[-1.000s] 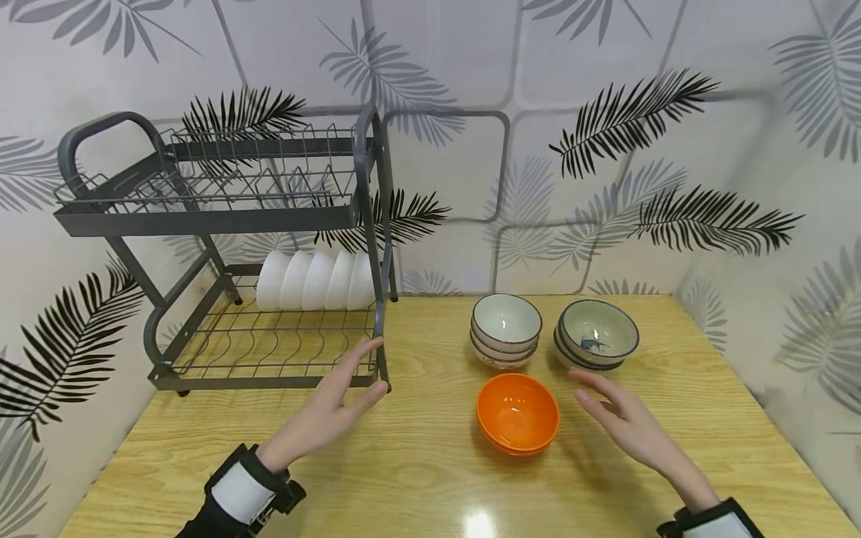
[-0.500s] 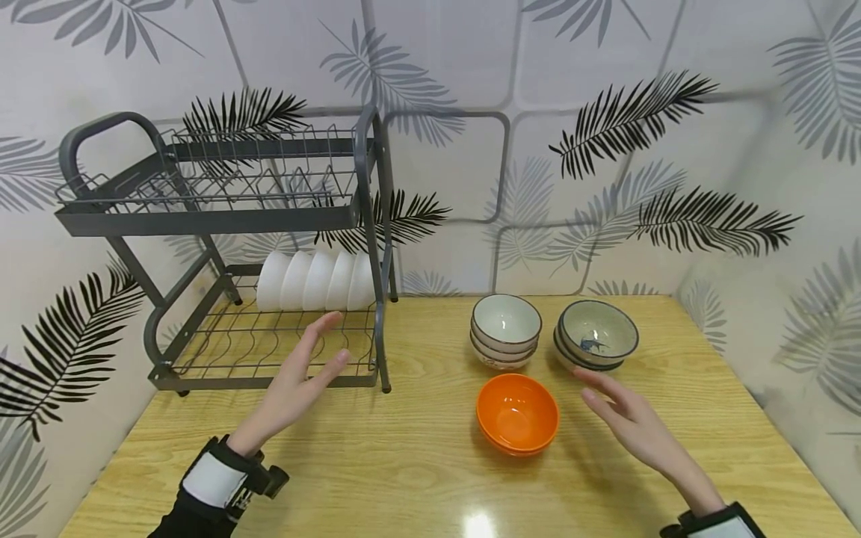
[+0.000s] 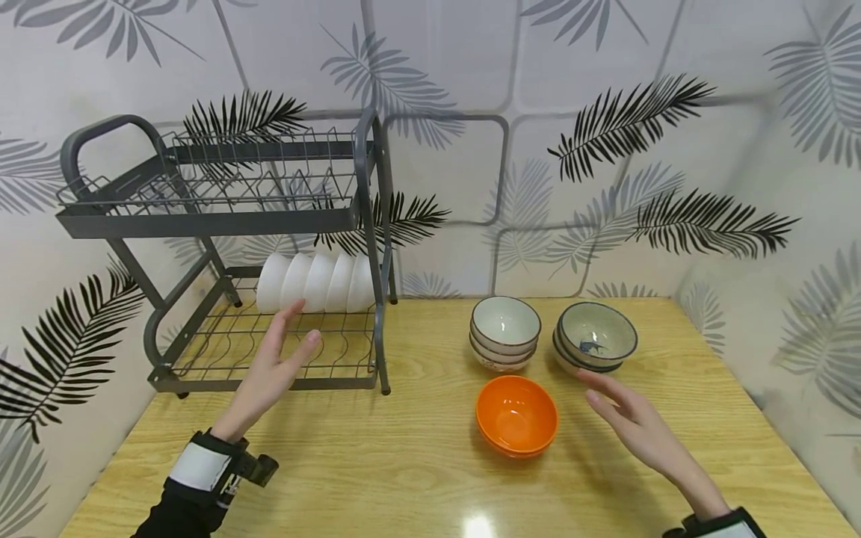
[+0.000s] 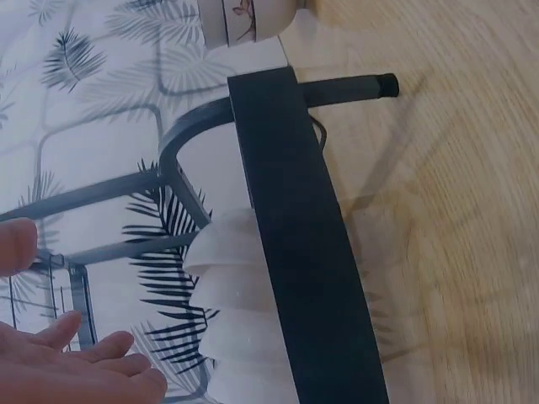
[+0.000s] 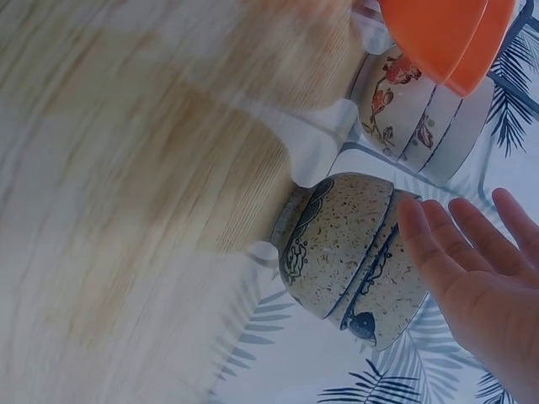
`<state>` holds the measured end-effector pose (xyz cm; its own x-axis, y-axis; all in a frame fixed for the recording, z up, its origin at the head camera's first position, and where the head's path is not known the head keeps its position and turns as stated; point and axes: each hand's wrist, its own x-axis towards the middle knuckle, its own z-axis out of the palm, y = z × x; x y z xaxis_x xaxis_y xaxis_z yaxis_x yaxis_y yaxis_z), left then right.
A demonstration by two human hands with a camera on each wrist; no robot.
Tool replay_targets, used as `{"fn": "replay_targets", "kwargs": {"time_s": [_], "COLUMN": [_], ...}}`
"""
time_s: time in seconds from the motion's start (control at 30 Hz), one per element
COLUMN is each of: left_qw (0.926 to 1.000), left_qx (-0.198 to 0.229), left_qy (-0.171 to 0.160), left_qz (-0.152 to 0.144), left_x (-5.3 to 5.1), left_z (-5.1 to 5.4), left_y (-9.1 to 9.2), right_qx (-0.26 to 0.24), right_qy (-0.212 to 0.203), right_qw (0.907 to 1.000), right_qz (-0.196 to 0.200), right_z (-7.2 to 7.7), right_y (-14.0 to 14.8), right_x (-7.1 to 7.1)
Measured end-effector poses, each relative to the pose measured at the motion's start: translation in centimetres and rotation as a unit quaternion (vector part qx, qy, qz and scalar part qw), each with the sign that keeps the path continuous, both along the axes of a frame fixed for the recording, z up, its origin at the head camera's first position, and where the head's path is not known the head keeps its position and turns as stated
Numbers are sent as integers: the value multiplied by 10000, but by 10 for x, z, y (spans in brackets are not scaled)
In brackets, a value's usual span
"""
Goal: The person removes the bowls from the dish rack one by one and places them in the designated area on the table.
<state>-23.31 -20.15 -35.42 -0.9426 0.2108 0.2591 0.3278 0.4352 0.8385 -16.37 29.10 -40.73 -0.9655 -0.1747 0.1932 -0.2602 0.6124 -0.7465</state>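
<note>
My left hand (image 3: 262,373), fingers extended and holding nothing, is before the lower tier of a dark grey two-tier dish rack (image 3: 222,223). Beyond its fingertips, several white bowls (image 3: 319,284) stand on edge in a row on that tier; whether they touch cannot be told. On the right, my right hand (image 3: 632,430) hovers with loosely extended fingers and holds nothing. Just past its fingertips sits a stack of speckled bowls with blue rims (image 3: 595,336), seen side-on in the right wrist view. Left of this hand are stacked orange bowls (image 3: 516,418).
Behind the orange bowls stands a stack of white bowls with brown rims (image 3: 506,325); the right wrist view shows their floral pattern (image 5: 387,105). The rack's upper tier has wire dividers. A leaf-patterned wall (image 3: 457,45) closes off the back of the wooden table (image 3: 377,471).
My left hand has moved left and slightly up, from the rack's right front leg to before the lower tier's middle. My right hand has barely moved, and the bowls stay put.
</note>
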Motion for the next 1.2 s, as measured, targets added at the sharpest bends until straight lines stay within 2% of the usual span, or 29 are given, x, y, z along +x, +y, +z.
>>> {"fn": "replay_targets", "kwargs": {"time_s": [0.3, 0.63, 0.97, 1.2], "left_qw": [9987, 9959, 9934, 9916], "left_qx": [425, 675, 683, 590], "left_qy": [-112, -301, -327, -395], "left_qz": [248, 515, 866, 1078], "left_x": [-14, -29, -47, -58], "left_z": [6, 6, 9, 9], "left_y": [-15, -29, -38, -40], "right_qx": [-22, -107, -35, -133], "right_qy": [40, 75, -2, 110], "right_qw": [10000, 9999, 10000, 9998], "right_qz": [-25, 9, -22, 30], "right_z": [-2, -4, -3, -6], "right_y": [2, 2, 4, 4], "right_x": [1, 3, 3, 3]}}
